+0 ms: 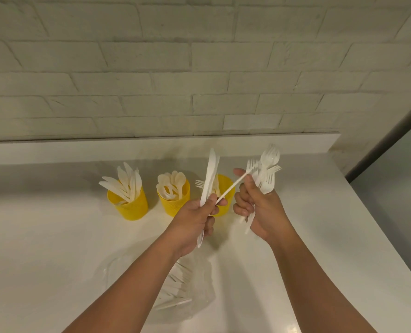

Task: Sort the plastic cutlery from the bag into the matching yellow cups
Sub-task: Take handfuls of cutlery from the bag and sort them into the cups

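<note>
Three yellow cups stand in a row on the white counter: the left cup holds knives, the middle cup holds spoons, and the right cup holds forks and sits partly behind my hands. My left hand grips white plastic knives upright and pinches the handle end of a single fork. My right hand holds a bunch of forks and spoons with their heads up. The clear plastic bag with more white cutlery lies under my left forearm.
The white counter ends at a raised ledge below a white brick wall. Its right edge runs diagonally toward me, with a grey floor beyond.
</note>
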A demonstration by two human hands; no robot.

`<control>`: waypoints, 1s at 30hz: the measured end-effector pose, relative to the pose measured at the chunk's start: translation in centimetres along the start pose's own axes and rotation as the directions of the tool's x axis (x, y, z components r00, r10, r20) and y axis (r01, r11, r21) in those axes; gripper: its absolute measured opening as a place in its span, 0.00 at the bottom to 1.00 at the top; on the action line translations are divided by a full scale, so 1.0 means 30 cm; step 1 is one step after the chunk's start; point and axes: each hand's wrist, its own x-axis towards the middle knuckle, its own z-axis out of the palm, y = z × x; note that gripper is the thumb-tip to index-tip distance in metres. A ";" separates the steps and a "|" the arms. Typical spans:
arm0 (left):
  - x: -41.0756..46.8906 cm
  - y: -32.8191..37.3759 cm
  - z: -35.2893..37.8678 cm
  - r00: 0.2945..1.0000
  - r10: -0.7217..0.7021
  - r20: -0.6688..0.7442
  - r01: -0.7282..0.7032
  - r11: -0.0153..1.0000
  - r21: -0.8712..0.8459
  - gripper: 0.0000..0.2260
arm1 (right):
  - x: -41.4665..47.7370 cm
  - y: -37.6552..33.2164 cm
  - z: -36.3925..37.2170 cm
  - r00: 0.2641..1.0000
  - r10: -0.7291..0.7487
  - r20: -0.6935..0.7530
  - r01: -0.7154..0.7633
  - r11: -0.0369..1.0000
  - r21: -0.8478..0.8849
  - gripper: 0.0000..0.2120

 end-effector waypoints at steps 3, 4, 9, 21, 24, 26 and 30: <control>-0.006 0.002 0.017 0.998 0.065 -0.008 -0.064 0.993 0.103 0.16 | 0.013 -0.018 0.038 0.997 -0.072 -0.030 0.069 0.992 -0.109 0.12; -0.010 0.007 0.020 0.998 0.068 -0.005 -0.067 0.992 0.107 0.16 | 0.015 -0.025 0.046 0.996 -0.084 -0.020 0.081 0.990 -0.113 0.11; -0.027 0.037 0.010 0.999 -0.034 0.030 0.033 0.999 0.027 0.18 | 0.022 -0.056 0.092 0.994 -0.105 -0.005 0.101 0.966 -0.236 0.08; -0.014 0.067 0.012 0.994 -0.034 0.103 0.013 0.980 0.198 0.16 | 0.064 -0.088 0.130 0.996 -0.007 -0.088 -0.028 0.921 -0.388 0.13; -0.014 0.076 0.014 0.985 -0.040 0.166 -0.003 0.968 0.250 0.13 | 0.075 -0.094 0.136 0.993 -0.058 -0.102 0.009 0.904 -0.427 0.13; -0.005 0.080 0.012 0.985 -0.022 0.172 -0.029 0.958 0.286 0.09 | 0.081 -0.098 0.139 0.993 -0.068 -0.097 0.022 0.910 -0.413 0.11; 0.007 0.097 0.000 0.987 0.014 0.162 -0.071 0.933 0.353 0.10 | 0.087 -0.098 0.140 0.996 -0.055 -0.074 0.018 0.903 -0.429 0.13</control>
